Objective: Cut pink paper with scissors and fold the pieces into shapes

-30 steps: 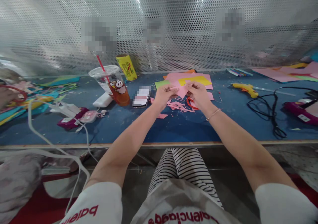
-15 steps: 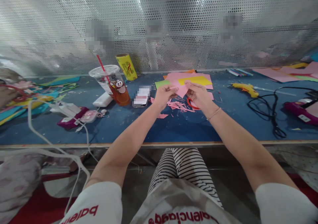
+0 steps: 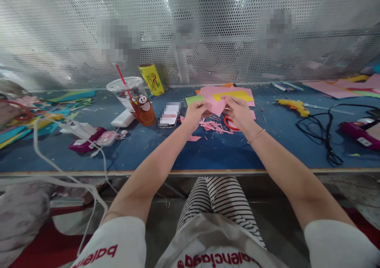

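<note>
A small piece of pink paper point(image 3: 217, 106) is pinched at its two sides between my hands, above the blue table. My left hand point(image 3: 196, 114) grips its left edge, and the fingers of my right hand point(image 3: 237, 109) close on its right edge. Directly under it lie thin pink paper strips point(image 3: 215, 125). Red scissor handles point(image 3: 230, 124) show partly beneath my right hand. Behind my hands, sheets of pink, green and orange paper are stacked, with a yellow paper strip point(image 3: 236, 96) on top.
Left of my hands are a phone point(image 3: 170, 114), a cup of drink point(image 3: 139, 101) with a straw, and a yellow tube point(image 3: 151, 80). A yellow glue gun point(image 3: 293, 106) with a black cable point(image 3: 326, 133) lies right. Purple power strips point(image 3: 87, 140) and white cords sit left; a person's hand is at far left.
The pink paper has turned slightly in my fingers, and its lower corner looks blunter now. Both hands stay in nearly the same place.
</note>
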Available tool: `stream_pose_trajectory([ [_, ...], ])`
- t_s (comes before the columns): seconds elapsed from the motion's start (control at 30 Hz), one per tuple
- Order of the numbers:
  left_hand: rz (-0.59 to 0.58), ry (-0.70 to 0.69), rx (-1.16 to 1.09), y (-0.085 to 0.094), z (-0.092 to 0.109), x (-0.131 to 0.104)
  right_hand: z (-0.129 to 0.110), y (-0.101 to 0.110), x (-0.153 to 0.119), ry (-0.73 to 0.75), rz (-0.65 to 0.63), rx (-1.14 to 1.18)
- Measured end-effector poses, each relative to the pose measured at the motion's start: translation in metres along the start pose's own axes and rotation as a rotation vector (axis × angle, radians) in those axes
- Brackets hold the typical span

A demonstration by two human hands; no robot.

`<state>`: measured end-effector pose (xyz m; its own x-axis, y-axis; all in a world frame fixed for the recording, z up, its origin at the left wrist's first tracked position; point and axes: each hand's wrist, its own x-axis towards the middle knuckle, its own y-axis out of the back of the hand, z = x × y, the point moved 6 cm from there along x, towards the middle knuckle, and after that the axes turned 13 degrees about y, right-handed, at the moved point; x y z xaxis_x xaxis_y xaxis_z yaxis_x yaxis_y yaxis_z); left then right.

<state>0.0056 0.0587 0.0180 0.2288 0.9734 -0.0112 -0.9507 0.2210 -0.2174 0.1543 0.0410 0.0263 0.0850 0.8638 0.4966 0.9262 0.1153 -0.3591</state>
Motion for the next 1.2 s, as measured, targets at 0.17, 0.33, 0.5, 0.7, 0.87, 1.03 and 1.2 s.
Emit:
stream_pose_trajectory([
  [0.17, 0.04, -0.069, 0.089, -0.001, 0.003, -0.002, 0.007, 0.0, 0.0, -0.023, -0.005, -0.033],
  [0.33, 0.023, -0.086, 0.127, -0.004, 0.003, -0.004, 0.013, 0.0, 0.0, -0.012, -0.013, -0.031],
  [0.5, 0.001, -0.03, 0.054, -0.004, 0.001, -0.003, 0.01, 0.003, 0.003, 0.049, 0.027, -0.033],
  [0.7, -0.057, 0.043, -0.009, -0.005, 0.002, -0.004, 0.007, 0.008, 0.005, 0.059, 0.018, -0.058],
  [0.87, -0.074, 0.044, -0.047, -0.005, 0.003, -0.004, 0.002, 0.006, 0.003, 0.037, 0.047, -0.019],
  [1.03, -0.011, -0.035, 0.008, -0.003, 0.005, -0.004, 0.002, 0.004, 0.002, 0.003, 0.058, 0.039],
  [1.2, 0.031, -0.049, 0.049, -0.001, 0.006, -0.004, 0.006, 0.005, 0.002, -0.022, 0.056, 0.007],
])
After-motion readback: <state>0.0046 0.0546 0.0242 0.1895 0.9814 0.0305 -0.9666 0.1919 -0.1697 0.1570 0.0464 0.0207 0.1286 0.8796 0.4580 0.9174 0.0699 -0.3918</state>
